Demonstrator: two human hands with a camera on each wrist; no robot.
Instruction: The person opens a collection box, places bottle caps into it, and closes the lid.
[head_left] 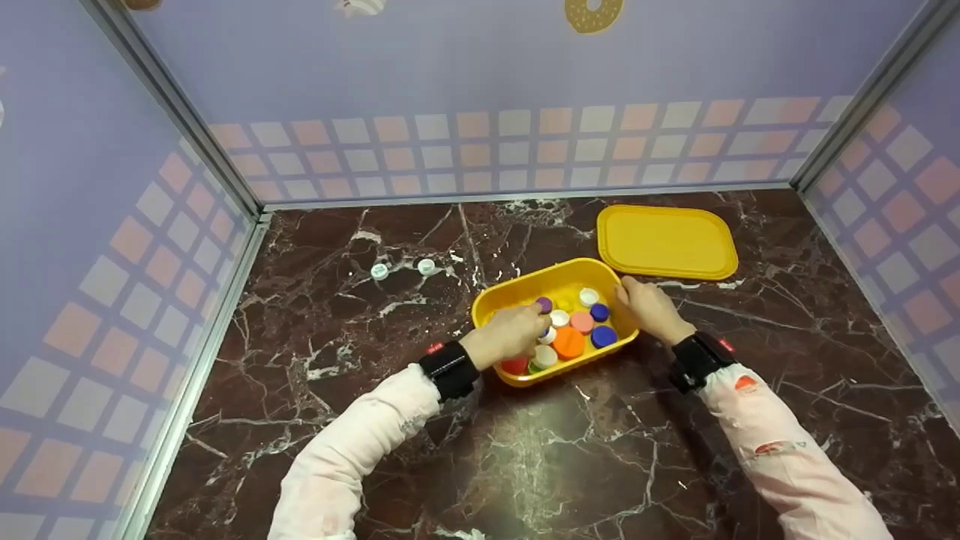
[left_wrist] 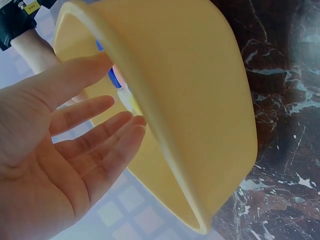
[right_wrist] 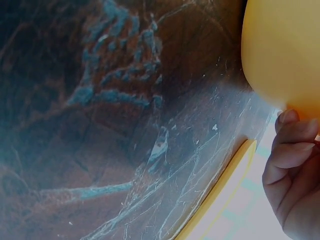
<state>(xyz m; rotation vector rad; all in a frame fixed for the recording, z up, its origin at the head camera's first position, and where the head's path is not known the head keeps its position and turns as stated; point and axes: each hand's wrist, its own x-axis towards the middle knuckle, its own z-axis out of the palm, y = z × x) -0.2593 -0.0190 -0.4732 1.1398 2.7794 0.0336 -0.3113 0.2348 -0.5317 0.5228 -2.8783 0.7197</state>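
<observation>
A yellow plastic box (head_left: 555, 274) stands on the table, tilted slightly in the head view, with several round bottle caps inside. Among them are an orange cap (head_left: 568, 343), a pink cap (head_left: 582, 322), a dark blue cap (head_left: 604, 337) and a purple cap (head_left: 544, 304). My left hand (head_left: 514, 334) reaches over the near left rim, its fingers down among the caps. In the left wrist view the thumb and loosely bent fingers stand apart, with nothing seen between them. My right hand (head_left: 651, 307) grips the box's right rim, fingers curled on the outside in the right wrist view.
Two white caps, a left cap (head_left: 379, 271) and a right cap (head_left: 426, 266), lie on the dark marbled table (head_left: 360, 330) left of the box. A yellow lid (head_left: 667, 241) lies flat behind it, at the right. Patterned walls (head_left: 480, 67) enclose the back and sides.
</observation>
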